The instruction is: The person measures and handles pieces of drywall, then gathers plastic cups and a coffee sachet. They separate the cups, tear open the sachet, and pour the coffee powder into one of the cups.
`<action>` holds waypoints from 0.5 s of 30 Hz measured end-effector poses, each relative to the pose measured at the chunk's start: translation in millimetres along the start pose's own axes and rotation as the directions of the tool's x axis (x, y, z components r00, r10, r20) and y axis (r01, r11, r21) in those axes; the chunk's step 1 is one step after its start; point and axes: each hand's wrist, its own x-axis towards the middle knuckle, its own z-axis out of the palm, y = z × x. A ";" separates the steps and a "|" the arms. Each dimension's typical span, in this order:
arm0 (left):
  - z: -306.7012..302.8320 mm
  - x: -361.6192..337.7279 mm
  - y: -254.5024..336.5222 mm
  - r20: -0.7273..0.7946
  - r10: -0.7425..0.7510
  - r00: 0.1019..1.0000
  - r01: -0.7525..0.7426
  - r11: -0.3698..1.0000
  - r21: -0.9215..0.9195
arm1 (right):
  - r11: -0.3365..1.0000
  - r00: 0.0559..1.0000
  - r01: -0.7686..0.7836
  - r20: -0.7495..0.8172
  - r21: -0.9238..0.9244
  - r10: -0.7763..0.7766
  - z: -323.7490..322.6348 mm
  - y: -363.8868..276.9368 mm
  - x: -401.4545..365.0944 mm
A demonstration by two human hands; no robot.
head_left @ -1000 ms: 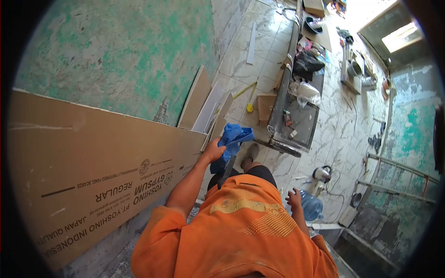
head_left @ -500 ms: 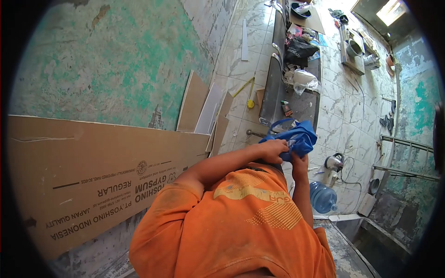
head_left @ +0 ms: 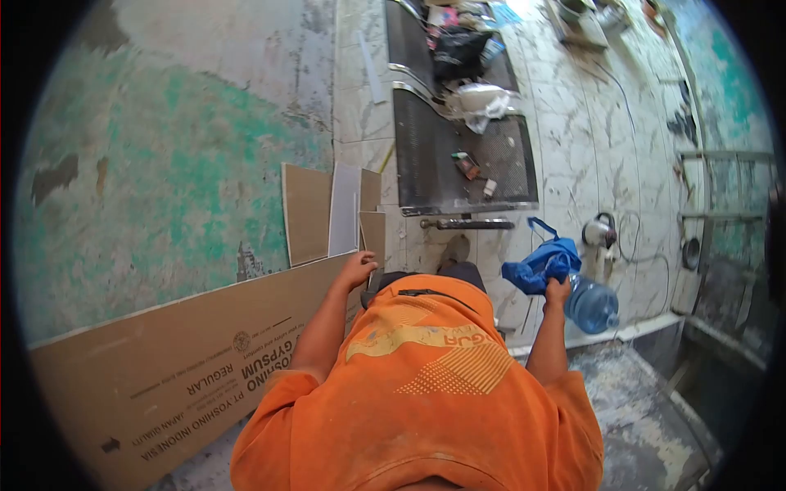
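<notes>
A blue bag (head_left: pixel 544 263) with a strap loop hangs bunched from my right hand (head_left: pixel 558 290), whose fingers are wrapped round its gathered part. In the head view it overlaps the clear blue water jug (head_left: pixel 591 304) lying on the floor. Away from the bag, my left hand (head_left: pixel 358 268) has loosely bent fingers and holds nothing. It appears right at the upper edge of the large brown gypsum board (head_left: pixel 196 360), close to some smaller board pieces (head_left: pixel 307 213).
A black metal bench (head_left: pixel 467 168) ahead carries a small box, plastic bags and clutter. A kettle (head_left: pixel 599 231) with a cord stands on the tiled floor at right. Farther right, a ladder (head_left: pixel 725 155) leans near the wall. Peeling green plaster (head_left: pixel 188 188) covers the left wall.
My left hand has let go of the blue bag and moved left toward the boards. My right hand keeps the bag, now farther right. The view has shifted, with the bench appearing farther left.
</notes>
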 end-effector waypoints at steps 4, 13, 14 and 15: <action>-10.8 5.7 -62.3 0.011 -0.102 0.995 0.097 0.974 0.205 | 0.999 0.996 -0.050 -0.076 0.015 0.051 -7.1 -7.1 1.2; -37.9 10.3 -6.7 0.085 -0.133 0.987 0.111 0.968 0.227 | 0.975 0.975 -0.090 -0.182 0.203 0.128 -50.4 -15.7 4.2; -40.1 17.4 -1.7 0.070 -0.126 0.989 0.104 0.960 0.260 | 0.967 0.974 -0.083 -0.187 0.240 0.130 -52.7 -22.0 2.0; -40.3 27.4 3.7 0.067 -0.119 0.991 0.097 0.960 0.263 | 0.965 0.974 -0.080 -0.188 0.248 0.129 -54.6 -28.7 0.1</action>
